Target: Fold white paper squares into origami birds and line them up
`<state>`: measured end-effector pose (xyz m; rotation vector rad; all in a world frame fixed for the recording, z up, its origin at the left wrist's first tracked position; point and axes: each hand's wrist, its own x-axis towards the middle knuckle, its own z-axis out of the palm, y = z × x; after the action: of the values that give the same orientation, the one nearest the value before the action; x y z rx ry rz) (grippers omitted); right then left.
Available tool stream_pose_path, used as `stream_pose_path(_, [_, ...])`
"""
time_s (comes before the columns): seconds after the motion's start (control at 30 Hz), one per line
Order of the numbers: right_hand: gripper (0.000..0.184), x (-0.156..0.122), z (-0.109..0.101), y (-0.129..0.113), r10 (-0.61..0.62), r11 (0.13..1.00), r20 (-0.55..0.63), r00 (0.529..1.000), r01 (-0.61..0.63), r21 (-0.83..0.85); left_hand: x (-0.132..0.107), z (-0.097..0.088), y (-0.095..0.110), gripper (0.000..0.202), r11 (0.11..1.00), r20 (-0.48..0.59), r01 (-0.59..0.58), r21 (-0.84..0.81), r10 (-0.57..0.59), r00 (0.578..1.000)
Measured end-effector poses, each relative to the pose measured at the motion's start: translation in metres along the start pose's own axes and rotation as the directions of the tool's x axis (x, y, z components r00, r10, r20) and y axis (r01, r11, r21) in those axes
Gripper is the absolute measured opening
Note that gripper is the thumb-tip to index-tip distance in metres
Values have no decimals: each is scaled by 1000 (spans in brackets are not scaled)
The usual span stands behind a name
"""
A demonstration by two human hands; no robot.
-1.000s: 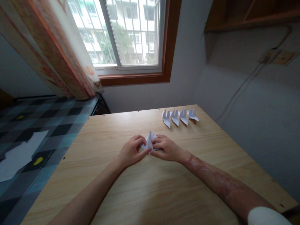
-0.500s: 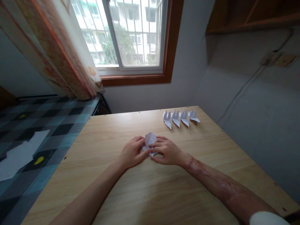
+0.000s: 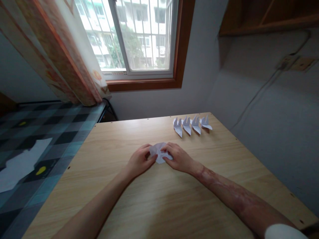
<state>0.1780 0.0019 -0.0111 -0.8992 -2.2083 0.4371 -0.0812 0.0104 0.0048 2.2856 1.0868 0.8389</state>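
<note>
A partly folded white sheet of paper (image 3: 159, 157) lies between my two hands near the middle of the wooden table. My left hand (image 3: 141, 161) grips its left side, thumb in front and fingers curled behind. On the other side my right hand (image 3: 178, 157) pinches the paper's right part with bent fingers, thumb low at the front edge. Parts of the paper are hidden under the fingers. Beyond the right hand stand several white folded paper cranes (image 3: 186, 127) in a row, touched by neither hand.
The light wooden table (image 3: 119, 205) runs back to the wall under the window (image 3: 147, 36). To the left is a checked bed cover (image 3: 62, 119) with loose white sheets (image 3: 22, 164) on it. A cable (image 3: 256, 94) hangs down the right wall.
The upright flap of the paper has spread out wider and lower. My right hand's fingers have shifted and curled more over its right side; the left hand has moved slightly.
</note>
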Motion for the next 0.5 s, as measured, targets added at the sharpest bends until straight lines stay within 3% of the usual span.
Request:
stream_pose_path(0.17, [79,0,4,8,9,998,-116,993,-15,-53,-1,2,1,12,996,-39,82,47,-81,996])
stream_pose_path(0.23, [89,0,5,12,23,998,-113,993,-28,-50,-2,2,2,15,991,-53,135,9,-134,990])
stream_pose_path(0.4, [60,2,5,13,15,1000,-23,1000,-15,-5,-1,2,-1,24,960,-119,227,-163,-248,961])
stream_pose_path(0.5, [55,2,3,8,-6,1000,-5,1000,6,-12,0,1,-1,30,952,-192,255,-171,-286,939])
